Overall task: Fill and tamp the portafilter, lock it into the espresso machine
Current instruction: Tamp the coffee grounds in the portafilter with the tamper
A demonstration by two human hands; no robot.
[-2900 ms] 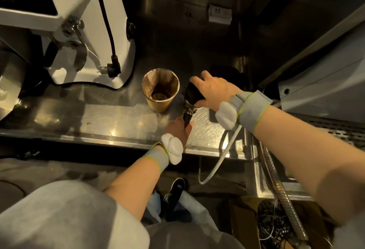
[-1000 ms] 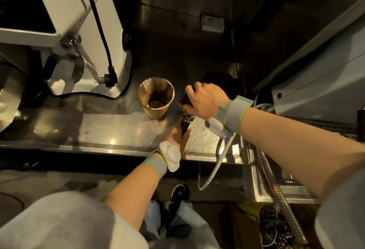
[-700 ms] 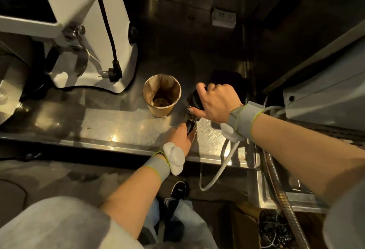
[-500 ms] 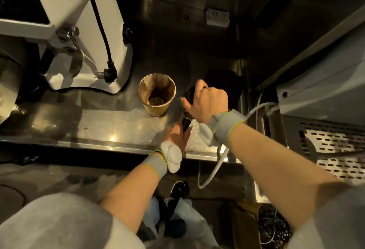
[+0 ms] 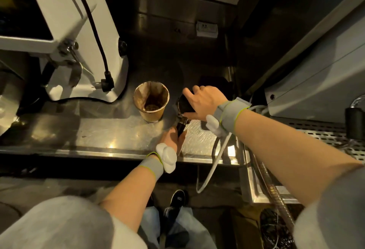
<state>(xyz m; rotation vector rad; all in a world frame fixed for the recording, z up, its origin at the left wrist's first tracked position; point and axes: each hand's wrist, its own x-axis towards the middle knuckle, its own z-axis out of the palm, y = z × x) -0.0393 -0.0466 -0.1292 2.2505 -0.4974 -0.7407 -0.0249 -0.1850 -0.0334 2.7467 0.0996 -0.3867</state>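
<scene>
The portafilter [image 5: 182,123] lies on the steel counter [image 5: 118,136], its black handle pointing toward me. My left hand [image 5: 174,137] grips that handle near the counter's front edge. A dark tamper [image 5: 184,102] sits on the portafilter's basket, and my right hand [image 5: 205,101] holds it from above with thumb and fingers around its sides. The basket's contents are hidden under the tamper. The espresso machine [image 5: 320,83] stands at the right, grey and white, with its perforated drip tray [image 5: 324,132].
A stained paper cup [image 5: 152,102] with coffee remains stands just left of the portafilter. The white grinder [image 5: 65,37] with a black cable occupies the back left. A white cable [image 5: 215,162] hangs from my right wrist over the counter edge.
My right hand has loosened from a fist over the tamper to a spread grip around its sides. My left hand stays on the handle. The view has shifted slightly.
</scene>
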